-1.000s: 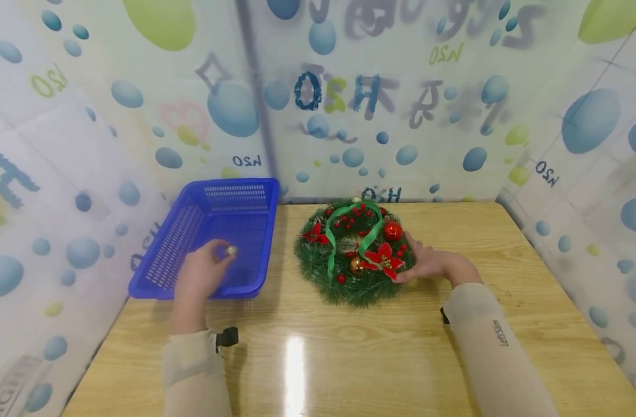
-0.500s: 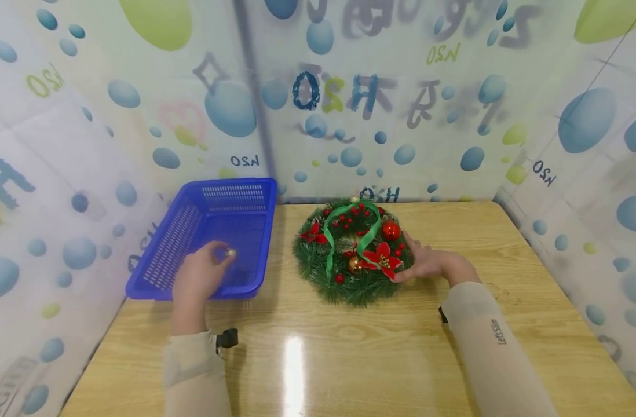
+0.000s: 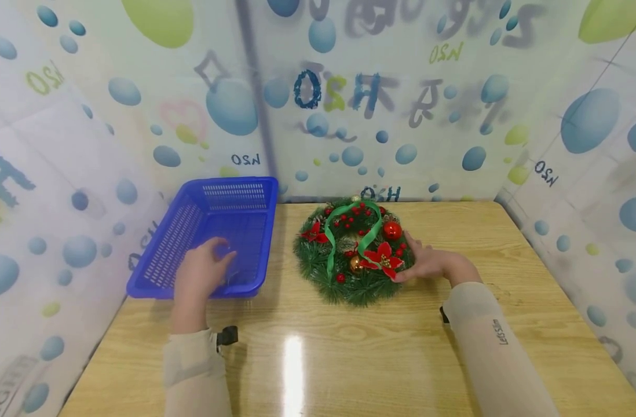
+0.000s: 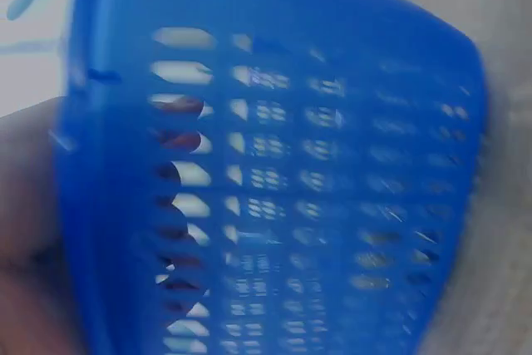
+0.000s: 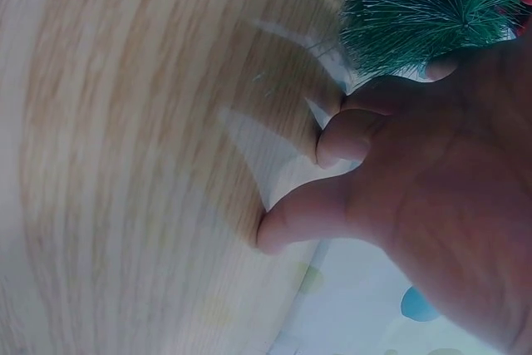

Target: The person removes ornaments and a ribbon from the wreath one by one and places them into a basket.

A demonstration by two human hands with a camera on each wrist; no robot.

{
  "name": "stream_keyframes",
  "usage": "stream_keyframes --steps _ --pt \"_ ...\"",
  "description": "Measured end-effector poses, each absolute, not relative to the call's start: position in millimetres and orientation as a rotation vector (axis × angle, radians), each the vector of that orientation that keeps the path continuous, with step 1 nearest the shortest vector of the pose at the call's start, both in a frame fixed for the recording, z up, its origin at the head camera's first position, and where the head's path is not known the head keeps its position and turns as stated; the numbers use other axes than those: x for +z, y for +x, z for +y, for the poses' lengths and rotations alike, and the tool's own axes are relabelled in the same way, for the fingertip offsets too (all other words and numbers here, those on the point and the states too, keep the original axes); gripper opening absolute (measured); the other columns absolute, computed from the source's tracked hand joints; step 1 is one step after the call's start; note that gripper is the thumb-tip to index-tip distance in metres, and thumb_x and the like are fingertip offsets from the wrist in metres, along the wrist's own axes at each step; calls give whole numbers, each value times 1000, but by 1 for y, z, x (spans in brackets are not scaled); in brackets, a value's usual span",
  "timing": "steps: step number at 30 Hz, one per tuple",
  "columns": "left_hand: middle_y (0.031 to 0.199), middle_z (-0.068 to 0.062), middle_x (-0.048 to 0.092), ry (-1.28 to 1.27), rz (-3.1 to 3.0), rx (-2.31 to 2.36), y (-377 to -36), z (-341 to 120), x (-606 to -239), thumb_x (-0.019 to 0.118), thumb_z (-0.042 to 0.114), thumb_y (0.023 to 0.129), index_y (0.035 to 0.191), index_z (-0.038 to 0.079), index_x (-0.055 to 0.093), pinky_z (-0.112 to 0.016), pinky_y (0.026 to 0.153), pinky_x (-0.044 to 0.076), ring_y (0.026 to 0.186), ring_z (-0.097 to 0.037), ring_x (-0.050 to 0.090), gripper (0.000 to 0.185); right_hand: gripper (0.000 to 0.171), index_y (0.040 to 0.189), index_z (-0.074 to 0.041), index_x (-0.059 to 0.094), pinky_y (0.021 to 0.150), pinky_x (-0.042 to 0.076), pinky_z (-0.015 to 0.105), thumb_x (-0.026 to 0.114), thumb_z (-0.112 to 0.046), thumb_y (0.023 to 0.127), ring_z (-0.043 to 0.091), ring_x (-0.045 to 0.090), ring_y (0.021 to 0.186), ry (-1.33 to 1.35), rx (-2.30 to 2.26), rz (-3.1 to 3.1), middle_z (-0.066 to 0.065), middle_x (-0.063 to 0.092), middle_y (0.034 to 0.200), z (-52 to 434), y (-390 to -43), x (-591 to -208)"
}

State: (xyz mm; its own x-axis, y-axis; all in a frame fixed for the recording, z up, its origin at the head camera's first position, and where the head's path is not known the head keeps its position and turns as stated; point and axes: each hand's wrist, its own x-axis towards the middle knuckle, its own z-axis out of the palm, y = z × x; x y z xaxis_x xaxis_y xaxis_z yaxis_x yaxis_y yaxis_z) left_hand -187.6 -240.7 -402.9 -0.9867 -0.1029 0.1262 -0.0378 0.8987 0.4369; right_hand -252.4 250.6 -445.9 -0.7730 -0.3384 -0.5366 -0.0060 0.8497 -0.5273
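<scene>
The small gold ornament that was showing at the left hand's [image 3: 200,277] fingertips half a second ago is no longer showing — the fingers are now dipping lower over the near rim of the blue basket [image 3: 193,229], and whether they are pinching anything inside I cannot tell, since the left wrist view is giving only the blurred slotted wall of the basket [image 4: 274,197] with fingers dim behind it. The right hand [image 3: 427,262] is staying where it was, lying with fingers relaxed and extended against the right edge of the wreath [image 3: 318,260], gripping nothing; the right wrist view is showing its fingers [image 5: 332,135] resting on the wooden table [image 5: 125,164] with the green needles of the wreath [image 5: 424,6] just at the fingertips. Counting: one basket, one wreath, two hands; on the wreath, two red poinsettia flowers [image 3: 383,258], one large red bauble [image 3: 393,230], one gold bauble [image 3: 355,265], one green ribbon [image 3: 372,231] looping across, and many small red berries. Readable writing — the backdrop is carrying mirrored lettering, and the right sleeve [image 3: 497,347] is bearing a small printed label too fine to read for certain.
</scene>
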Motion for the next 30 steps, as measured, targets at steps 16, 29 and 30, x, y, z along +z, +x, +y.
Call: stream_keyframes --steps 16,29,30 --pt "85 -3 65 -179 -2932 -838 -209 -153 -347 60 45 96 132 19 58 -34 60 44 67 -19 56 45 136 151 -25 -28 109 2 76 74 -67 72 56 -15 144 -247 -690 2371 26 -19 160 249 -251 -444" --pt "71 -2 48 -350 -2937 -1137 -258 -77 -349 58 43 97 137 27 52 -32 49 34 48 -16 35 43 137 151 -26 -29 109 1 75 74 -68 72 56 -17 143 -248 -707 2359 25 -20 160 250 -252 -446" --pt "72 -2 48 -337 -2944 -1146 -263 -74 -349 58 41 98 138 27 52 -32 49 34 48 -16 35 43 137 151 -26 -29 109 1 75 74 -68 72 56 -17 143 -248 -705 2360 25 -20 160 250 -252 -446"
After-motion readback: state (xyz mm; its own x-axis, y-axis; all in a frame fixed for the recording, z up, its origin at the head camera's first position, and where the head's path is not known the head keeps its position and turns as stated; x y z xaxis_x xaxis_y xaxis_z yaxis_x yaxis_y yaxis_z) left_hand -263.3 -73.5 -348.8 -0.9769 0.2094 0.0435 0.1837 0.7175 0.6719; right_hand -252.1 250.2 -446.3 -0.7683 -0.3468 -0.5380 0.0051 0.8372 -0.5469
